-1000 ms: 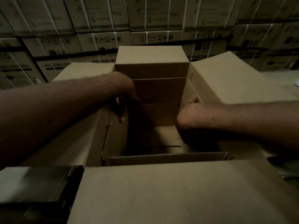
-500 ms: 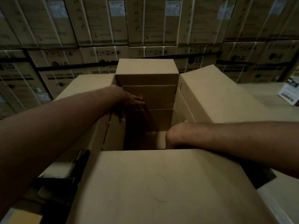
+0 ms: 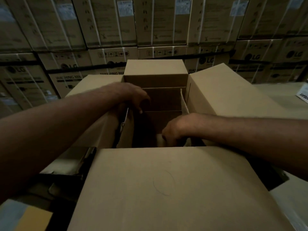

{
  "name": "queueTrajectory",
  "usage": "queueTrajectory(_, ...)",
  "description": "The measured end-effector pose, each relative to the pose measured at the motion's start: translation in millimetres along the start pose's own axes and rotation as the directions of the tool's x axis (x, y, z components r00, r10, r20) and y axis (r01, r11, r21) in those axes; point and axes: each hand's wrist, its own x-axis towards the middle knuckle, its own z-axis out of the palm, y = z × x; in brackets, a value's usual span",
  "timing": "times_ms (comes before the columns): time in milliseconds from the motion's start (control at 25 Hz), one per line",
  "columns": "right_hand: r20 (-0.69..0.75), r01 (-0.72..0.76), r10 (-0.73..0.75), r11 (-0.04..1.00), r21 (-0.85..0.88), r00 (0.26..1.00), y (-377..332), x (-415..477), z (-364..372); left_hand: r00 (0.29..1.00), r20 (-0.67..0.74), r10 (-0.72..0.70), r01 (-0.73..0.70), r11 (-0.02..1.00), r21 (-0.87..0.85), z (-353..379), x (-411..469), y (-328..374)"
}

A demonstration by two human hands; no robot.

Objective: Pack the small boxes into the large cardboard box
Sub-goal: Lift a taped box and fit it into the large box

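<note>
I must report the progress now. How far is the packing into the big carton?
Done: small boxes already stand stacked against the far wall inside the large cardboard box. In hand: the right hand reaches down into the dark gap, apparently setting something pale there; the left hand rests on the left rim. Left: the near part looks unfilled, though it is dark, and the flaps are open.

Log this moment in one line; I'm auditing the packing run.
left hand: on rim | right hand: reaching inside | large brown cardboard box: flaps open
</note>
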Motion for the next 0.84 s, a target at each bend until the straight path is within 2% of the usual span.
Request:
queueTrajectory(40,-0.050,-0.029,0.024,0.993,-0.112,0.998,3,-2,1,1.000,0.001,-0.017,0.017,0.999,-0.032,7,0,-1)
queueTrajectory(120,-0.241,-0.153,0.077,0.937,-0.315,0.967,12,-12,0,0.998,-0.034,-0.055,0.052,0.995,-0.080,21,0,-7)
queueTrajectory(160,-0.321,-0.221,0.116,0.924,-0.313,0.940,15,-13,0,0.994,-0.074,-0.077,0.066,0.987,-0.148,26,-2,-10)
queueTrajectory(240,-0.424,-0.292,0.225,0.951,-0.098,0.877,25,-12,-6,0.986,-0.091,-0.140,0.102,0.938,-0.331,30,-4,-8)
queueTrajectory(320,-0.419,-0.244,0.324,0.941,0.234,0.848,31,-3,-8,0.977,-0.097,-0.191,0.133,0.895,-0.426,28,-10,3)
queueTrajectory(440,-0.290,-0.162,0.402,0.783,0.600,0.868,42,11,-13,0.942,-0.204,-0.268,0.142,0.865,-0.482,22,-13,8)
queueTrajectory(560,-0.199,-0.134,0.432,0.627,0.768,0.880,59,21,-19,0.930,-0.210,-0.301,0.156,0.842,-0.517,17,-16,2)
queueTrajectory(640,-0.195,-0.170,0.443,0.658,0.733,0.875,58,22,-18,0.937,-0.210,-0.280,0.148,0.861,-0.487,17,-18,4)
queueTrajectory(760,-0.249,-0.275,0.432,0.831,0.484,0.867,41,24,-11,0.953,-0.199,-0.226,0.118,0.889,-0.442,23,-18,8)
queueTrajectory(840,-0.337,-0.327,0.435,0.885,0.332,0.835,36,28,-11,0.958,-0.192,-0.215,0.103,0.878,-0.467,28,-19,4)
